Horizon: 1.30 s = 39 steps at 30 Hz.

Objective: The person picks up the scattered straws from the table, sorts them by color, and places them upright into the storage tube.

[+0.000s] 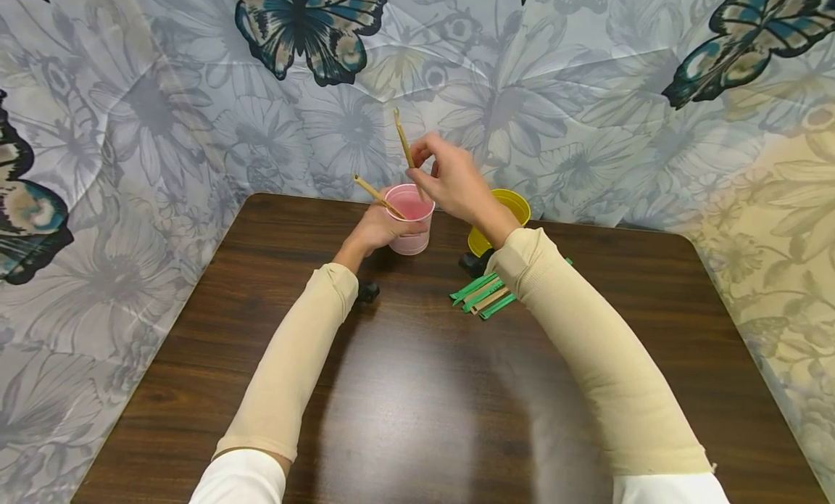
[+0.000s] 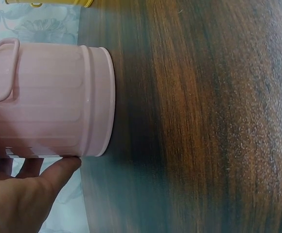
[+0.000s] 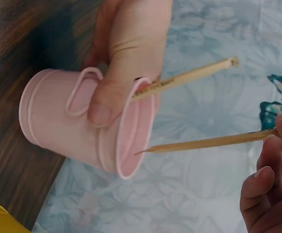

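Observation:
Toward the back of the table stands a small pink pail point(image 1: 409, 244) with loop handles. My left hand point(image 1: 380, 227) grips its side, the thumb lying across the wall near the rim in the right wrist view. One slim tan stick point(image 3: 192, 77) with dark printing leans out of the pail's mouth. Above the pail, my right hand point(image 1: 451, 176) pinches a second tan stick point(image 3: 204, 143) between thumb and fingertips near its upper end. That stick's thin pointed lower end is at the pail's opening.
A yellow pail point(image 1: 480, 243) stands behind my right forearm, partly hidden. In front of it lie several green and tan sticks point(image 1: 485, 295) in a loose row on the brown table point(image 1: 424, 402). A cloth with butterflies and flowers point(image 1: 509, 91) hangs right behind the table's far edge.

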Tool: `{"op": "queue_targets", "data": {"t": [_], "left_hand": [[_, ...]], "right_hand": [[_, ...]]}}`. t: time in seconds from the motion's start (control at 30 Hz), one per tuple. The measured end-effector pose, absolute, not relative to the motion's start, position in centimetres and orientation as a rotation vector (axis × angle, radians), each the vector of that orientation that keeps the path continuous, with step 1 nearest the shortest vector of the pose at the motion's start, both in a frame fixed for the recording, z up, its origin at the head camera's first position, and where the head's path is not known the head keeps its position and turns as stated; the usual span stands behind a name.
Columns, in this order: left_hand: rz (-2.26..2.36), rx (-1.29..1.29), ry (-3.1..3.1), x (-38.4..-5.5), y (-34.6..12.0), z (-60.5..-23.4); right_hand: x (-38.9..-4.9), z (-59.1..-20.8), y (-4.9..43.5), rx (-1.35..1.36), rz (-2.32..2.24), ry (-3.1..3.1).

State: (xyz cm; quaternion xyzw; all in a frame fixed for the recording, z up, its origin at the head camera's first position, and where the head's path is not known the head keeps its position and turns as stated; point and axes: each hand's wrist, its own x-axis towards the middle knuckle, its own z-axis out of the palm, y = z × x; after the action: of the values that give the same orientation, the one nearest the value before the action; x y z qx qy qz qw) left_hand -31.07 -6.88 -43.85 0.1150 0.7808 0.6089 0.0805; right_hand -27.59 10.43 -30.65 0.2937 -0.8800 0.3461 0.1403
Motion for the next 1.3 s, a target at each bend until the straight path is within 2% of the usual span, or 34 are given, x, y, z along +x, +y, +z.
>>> {"op": "queue_targets", "data": {"t": [0.27, 0.53, 0.67, 0.97, 1.3], "left_hand": [[1.832, 0.366, 2.291, -31.0, -6.9, -43.8], [1.841, 0.425, 2.214, -30.7, -6.9, -42.6], [1.847, 0.391, 2.231, -31.1, -7.0, -43.3], [1.850, 0.372, 2.261, -31.2, -6.8, -43.9], [1.807, 0.375, 2.273, -31.1, -7.0, -43.7]], "right_hand": [[-29.4, -33.0, 9.5, 0.863, 0.922, -2.670], [-30.1, -34.6, 8.7, 0.751, 0.888, -2.803], [-30.4, -35.2, 8.8, 0.740, 0.899, -2.811], [-30.6, -35.8, 9.3, 0.726, 0.959, -2.811], [-29.2, -34.6, 11.3, 0.785, 0.868, -2.829]]}}
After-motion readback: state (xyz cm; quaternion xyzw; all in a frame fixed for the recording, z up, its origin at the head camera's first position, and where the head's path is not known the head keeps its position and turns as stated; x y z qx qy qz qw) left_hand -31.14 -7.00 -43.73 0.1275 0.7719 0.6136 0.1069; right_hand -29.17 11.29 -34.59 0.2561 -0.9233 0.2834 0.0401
